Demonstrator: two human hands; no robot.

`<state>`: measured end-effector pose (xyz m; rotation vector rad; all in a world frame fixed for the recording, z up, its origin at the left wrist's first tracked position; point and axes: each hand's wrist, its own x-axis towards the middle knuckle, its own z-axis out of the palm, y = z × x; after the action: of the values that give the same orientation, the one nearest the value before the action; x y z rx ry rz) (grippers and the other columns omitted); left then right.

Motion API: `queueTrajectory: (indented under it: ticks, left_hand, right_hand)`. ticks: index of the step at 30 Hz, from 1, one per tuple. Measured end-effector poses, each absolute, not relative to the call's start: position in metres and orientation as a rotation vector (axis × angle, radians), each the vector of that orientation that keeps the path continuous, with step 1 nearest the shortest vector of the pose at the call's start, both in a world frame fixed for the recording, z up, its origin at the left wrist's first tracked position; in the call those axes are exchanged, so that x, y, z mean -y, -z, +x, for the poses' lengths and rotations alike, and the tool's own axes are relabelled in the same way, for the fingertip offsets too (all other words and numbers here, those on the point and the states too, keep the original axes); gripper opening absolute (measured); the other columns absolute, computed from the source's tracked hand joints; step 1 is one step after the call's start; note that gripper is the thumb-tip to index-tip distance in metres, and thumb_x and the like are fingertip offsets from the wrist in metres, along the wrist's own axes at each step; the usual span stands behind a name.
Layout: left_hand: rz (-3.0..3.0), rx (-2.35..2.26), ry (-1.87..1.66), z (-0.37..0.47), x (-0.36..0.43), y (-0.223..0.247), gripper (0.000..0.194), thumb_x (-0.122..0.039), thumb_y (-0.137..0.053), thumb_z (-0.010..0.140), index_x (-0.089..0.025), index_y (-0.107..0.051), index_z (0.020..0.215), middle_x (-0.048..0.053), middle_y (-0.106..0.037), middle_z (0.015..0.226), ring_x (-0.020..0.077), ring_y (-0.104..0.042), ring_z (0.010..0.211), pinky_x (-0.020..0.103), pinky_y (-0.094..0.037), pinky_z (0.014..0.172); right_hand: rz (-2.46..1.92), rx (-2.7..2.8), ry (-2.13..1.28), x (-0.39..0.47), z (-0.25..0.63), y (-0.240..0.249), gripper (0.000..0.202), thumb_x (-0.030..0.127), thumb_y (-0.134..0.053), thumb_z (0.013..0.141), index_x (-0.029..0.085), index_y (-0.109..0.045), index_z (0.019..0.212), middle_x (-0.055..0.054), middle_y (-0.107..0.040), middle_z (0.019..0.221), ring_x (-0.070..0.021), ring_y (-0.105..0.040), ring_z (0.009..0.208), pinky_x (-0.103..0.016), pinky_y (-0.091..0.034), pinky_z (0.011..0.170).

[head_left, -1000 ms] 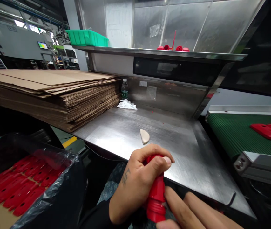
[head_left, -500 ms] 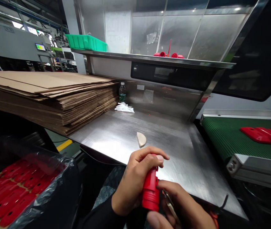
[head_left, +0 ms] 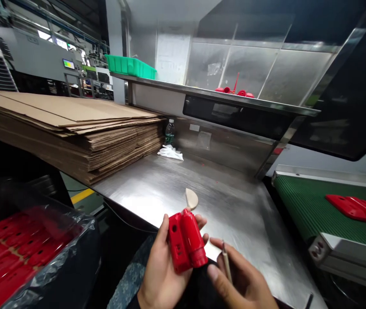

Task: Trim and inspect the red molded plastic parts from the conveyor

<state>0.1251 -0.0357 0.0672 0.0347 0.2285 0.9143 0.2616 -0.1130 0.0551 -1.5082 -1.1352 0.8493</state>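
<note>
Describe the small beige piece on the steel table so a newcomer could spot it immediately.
Start at the steel table beside the cardboard stack. Near its front edge, just beyond the red part in the left hand, lies the beige piece. It is flat, half-round, and the only pale tan thing there.

Single head-worn view, forward and down over a steel table (head_left: 234, 214), close above both hands.

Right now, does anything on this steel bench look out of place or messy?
Slightly: a crumpled white cloth lies by the water bottle, and tiny red specks dot the steel bench. The red part in the left hand looks intact.
</note>
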Motion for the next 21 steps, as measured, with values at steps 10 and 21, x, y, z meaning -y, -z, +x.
queueTrajectory:
  ticks: [10, 21]
  left_hand:
    - [0.370, -0.200, -0.887, 0.102, 0.028, -0.067, 0.052, -0.053, -0.040, 0.096, -0.016, -0.053, 0.129, 0.020, -0.067, 0.115, 0.0357, -0.067, 0.098, 0.053, -0.051, 0.087]
    - [0.722, -0.388, -1.050, 0.072, 0.019, -0.055, 0.062, -0.060, -0.043, 0.092, -0.010, -0.057, 0.127, 0.018, -0.071, 0.098, 0.0291, -0.069, 0.078, 0.043, -0.056, 0.071]
  right_hand:
    - [-2.303, 1.542, -0.002, 0.011, 0.312, -0.046, 0.051, 0.024, -0.042, 0.095, 0.007, -0.035, 0.143, -0.019, -0.051, 0.135, -0.0294, -0.045, 0.127, -0.046, -0.040, 0.105]
    - [-2.182, 1.608, 0.003, -0.029, 0.243, -0.040, 0.026, 0.036, -0.045, 0.096, 0.018, -0.055, 0.111, -0.009, -0.065, 0.107, -0.0239, -0.062, 0.101, -0.041, -0.051, 0.085]
